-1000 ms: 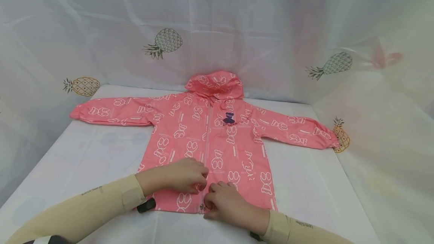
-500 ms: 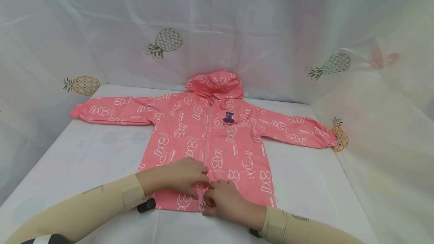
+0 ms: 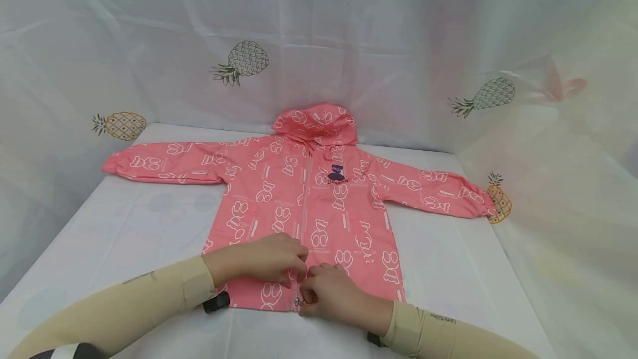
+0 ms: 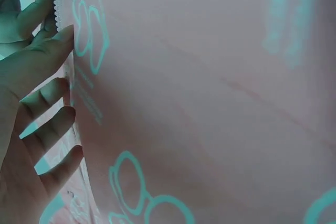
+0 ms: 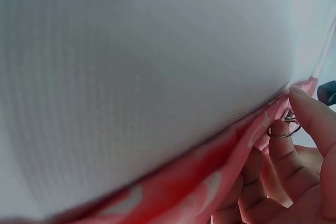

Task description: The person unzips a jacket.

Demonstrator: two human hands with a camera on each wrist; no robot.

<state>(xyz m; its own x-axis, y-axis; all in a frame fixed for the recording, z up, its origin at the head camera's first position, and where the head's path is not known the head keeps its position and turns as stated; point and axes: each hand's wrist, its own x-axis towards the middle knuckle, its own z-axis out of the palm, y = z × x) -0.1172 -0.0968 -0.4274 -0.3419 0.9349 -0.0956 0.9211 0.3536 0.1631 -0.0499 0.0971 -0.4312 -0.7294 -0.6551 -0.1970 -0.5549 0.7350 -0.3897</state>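
Observation:
A pink hooded children's jacket (image 3: 269,195) with white bear outlines lies spread front up, both sleeves out to the sides. Its front zipper (image 3: 304,204) runs down the middle. My left hand (image 3: 274,258) bends over the lower zipper; in the left wrist view its thumb (image 4: 50,48) and fingertips hold the front edge beside the zipper teeth. Just below and to the right, my right hand (image 3: 331,297) pinches the bottom of the zipper at the hem. A metal ring pull (image 5: 284,134) hangs around its index finger, with the thumb at the fabric edge.
The jacket lies on a white-covered table (image 3: 448,270). Behind and at the sides hangs a pale curtain (image 3: 359,43) printed with pineapples. A black strap piece (image 3: 216,302) sits under the left wrist, another (image 3: 375,339) under the right.
My left thumb stretched down half a second ago and is now drawn back to the fingers. The right hand has shifted slightly left over the last second. The jacket lies as before.

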